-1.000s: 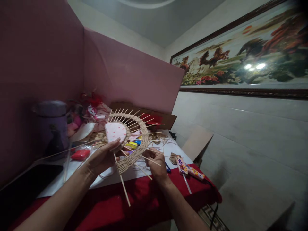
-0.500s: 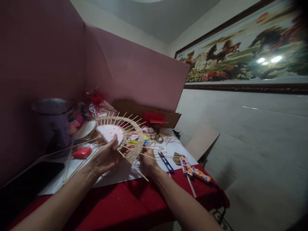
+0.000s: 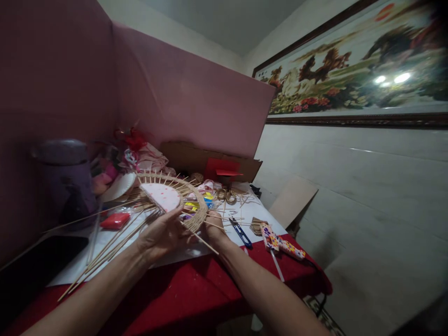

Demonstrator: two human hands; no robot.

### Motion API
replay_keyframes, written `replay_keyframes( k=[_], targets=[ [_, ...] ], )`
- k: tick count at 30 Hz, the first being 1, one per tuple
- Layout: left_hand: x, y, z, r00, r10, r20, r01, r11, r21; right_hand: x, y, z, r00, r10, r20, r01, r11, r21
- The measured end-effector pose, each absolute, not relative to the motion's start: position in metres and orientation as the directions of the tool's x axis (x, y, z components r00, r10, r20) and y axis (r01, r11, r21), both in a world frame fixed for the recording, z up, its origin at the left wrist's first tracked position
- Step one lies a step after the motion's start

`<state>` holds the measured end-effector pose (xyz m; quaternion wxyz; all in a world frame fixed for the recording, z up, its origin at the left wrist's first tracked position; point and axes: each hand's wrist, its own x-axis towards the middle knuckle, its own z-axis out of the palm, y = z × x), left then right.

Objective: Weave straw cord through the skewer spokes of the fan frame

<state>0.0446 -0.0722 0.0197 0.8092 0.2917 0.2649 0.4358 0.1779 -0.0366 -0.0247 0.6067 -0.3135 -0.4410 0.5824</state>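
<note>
Between my hands is a half-round fan-like piece (image 3: 198, 217), a twine-woven arc with thin wooden sticks radiating through it. At its inner side sits a white half-disc with pink dots (image 3: 161, 196). My left hand (image 3: 164, 235) is closed on the lower inner part, its thumb near the half-disc's edge. My right hand (image 3: 215, 228) grips the outer rim at the right, with some fingers hidden behind the weave. One stick (image 3: 206, 243) sticks out toward me between the hands. The piece is tilted above the white sheet.
Blue thread snips (image 3: 240, 232) and a flower-patterned glue gun (image 3: 280, 243) lie at right. Loose sticks (image 3: 101, 256), a red packet (image 3: 115, 220), a dark flat object (image 3: 45, 256) and a purple tumbler (image 3: 66, 182) are at left. Cardboard (image 3: 189, 161) leans behind.
The woven piece has tilted flatter and shifted slightly left. My left thumb has slid off the dotted half-disc's face toward its lower edge. More loose sticks show at left.
</note>
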Motion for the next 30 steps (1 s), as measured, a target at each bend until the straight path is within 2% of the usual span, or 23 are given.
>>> replay_keyframes(
  k=[2,8,21,30],
  targets=[
    [0.0449,-0.0733,0.0201,0.508,0.836,-0.206,-0.512,0.486,0.708,0.1784,-0.0367,-0.0253,-0.081,0.986,0.145,-0.432,0.097,-0.897],
    [0.0433,-0.0679,0.0181,0.453,0.857,-0.246,-0.494,0.471,0.731,0.1788,-0.0353,-0.0258,-0.068,0.990,0.124,-0.421,0.084,-0.903],
    [0.0444,-0.0695,0.0170,0.414,0.884,-0.218,-0.495,0.419,0.761,0.1782,-0.0269,-0.0319,-0.043,0.992,0.121,-0.407,0.093,-0.909],
    [0.0522,-0.0690,0.0143,0.295,0.941,-0.164,-0.632,0.322,0.705,0.1762,-0.0333,-0.0261,-0.054,0.986,0.159,-0.374,0.128,-0.919]
  ],
)
